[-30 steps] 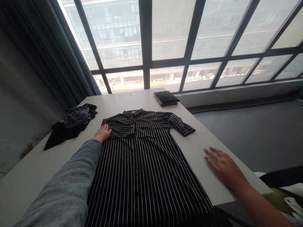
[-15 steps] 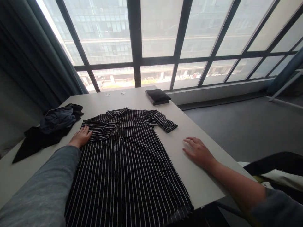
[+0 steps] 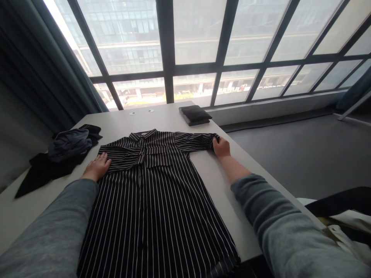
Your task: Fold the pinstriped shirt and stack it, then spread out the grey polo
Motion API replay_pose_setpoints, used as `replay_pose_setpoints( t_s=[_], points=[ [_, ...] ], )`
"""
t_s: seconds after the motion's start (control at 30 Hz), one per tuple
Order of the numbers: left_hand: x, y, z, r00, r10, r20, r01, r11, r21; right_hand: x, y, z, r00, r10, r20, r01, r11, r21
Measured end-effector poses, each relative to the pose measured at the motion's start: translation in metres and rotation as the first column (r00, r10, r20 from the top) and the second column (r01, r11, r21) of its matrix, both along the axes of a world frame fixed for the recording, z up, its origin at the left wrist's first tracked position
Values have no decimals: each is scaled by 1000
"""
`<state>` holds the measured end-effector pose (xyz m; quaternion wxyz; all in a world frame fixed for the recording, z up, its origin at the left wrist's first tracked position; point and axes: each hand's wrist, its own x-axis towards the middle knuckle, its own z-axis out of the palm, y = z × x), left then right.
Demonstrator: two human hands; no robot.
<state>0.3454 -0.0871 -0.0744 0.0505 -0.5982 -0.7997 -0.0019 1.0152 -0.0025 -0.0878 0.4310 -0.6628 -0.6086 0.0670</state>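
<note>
On the white surface (image 3: pixel 162 121) lies a black, white-striped cloth shirt (image 3: pixel 156 216), probably light, soft, best gripped at sleeve ends (image 3: pixel 207 141); the right hand (image 3: pixel 222 147) clenches one, the left hand (image 3: pixel 97 166) spread ungripping on its folded sleeve (image 3: pixel 121 159).

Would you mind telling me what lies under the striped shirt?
The striped shirt lies on the white table, which shows on both sides; whatever the shirt covers directly underneath cannot be seen.

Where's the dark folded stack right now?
In the head view, the dark folded stack sits at the white table's far right corner, near the window, beyond the striped sleeve gripped by the right hand.
</note>
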Motion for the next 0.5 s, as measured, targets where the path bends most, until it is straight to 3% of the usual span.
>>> replay_pose_setpoints(
  t_s=[0.17, 0.37, 0.43, 0.5],
  points=[
    [-4, 2, -3, 1000, 0, -20, 0, 1000, 13, 19, 35, -1, 961, -206, -185, 218, 975, 46],
    [-3, 3, -1, 999, 17, -31, -18, 1000, -2, 42, 54, 2, 917, -324, -234, 329, 944, -19],
    [-3, 3, -1, 999, 16, -35, -17, 1000, -9, 41, 54, 8, 943, -288, -168, 303, 950, 73],
    [-3, 3, -1, 999, 15, -44, -16, 1000, -21, 32, 50, 15, 992, -126, -8, 125, 974, 189]
  ],
)
